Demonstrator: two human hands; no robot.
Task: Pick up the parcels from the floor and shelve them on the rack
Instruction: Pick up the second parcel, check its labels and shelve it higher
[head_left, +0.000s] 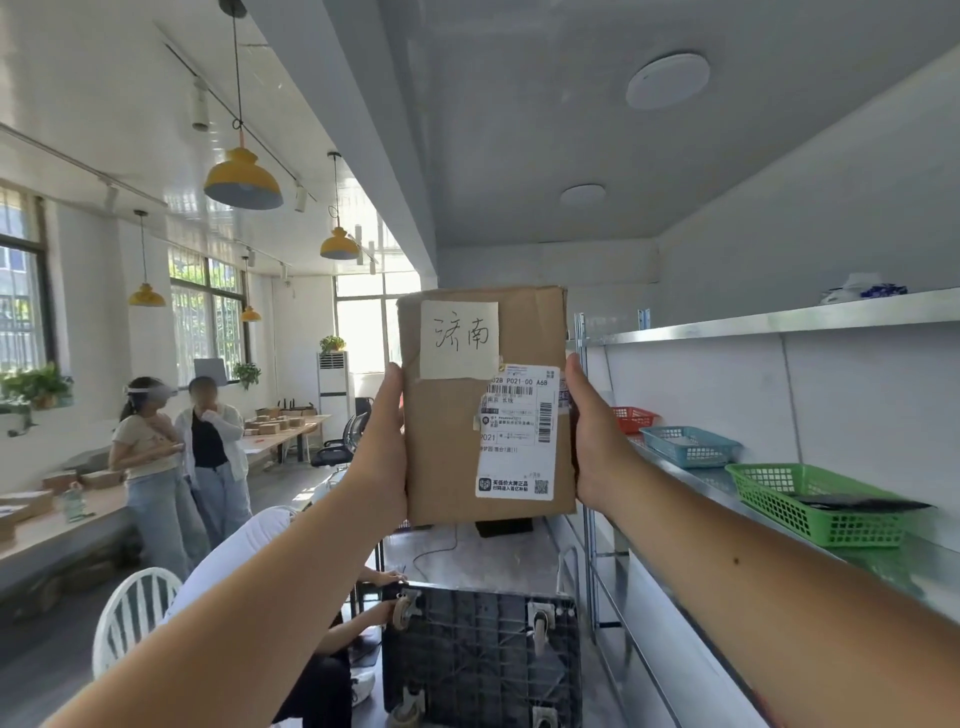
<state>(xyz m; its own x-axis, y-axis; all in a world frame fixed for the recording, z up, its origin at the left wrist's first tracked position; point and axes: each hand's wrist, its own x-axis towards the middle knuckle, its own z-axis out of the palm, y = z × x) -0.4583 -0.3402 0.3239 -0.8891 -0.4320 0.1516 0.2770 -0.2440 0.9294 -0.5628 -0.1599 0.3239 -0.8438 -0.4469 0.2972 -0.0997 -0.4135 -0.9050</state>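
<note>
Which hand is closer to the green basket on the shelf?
Right. The right hand grips the right edge of the cardboard parcel, on the side toward the green basket; the left hand grips its left edge, farther away.

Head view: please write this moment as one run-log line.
brown cardboard parcel: held up | left hand: grips left edge | right hand: grips right edge | grey metal rack: at right, parcel not on it

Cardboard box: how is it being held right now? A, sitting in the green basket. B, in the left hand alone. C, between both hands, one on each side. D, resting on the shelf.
C: the left hand and the right hand grip the cardboard box on opposite sides, holding it up in the air.
</note>
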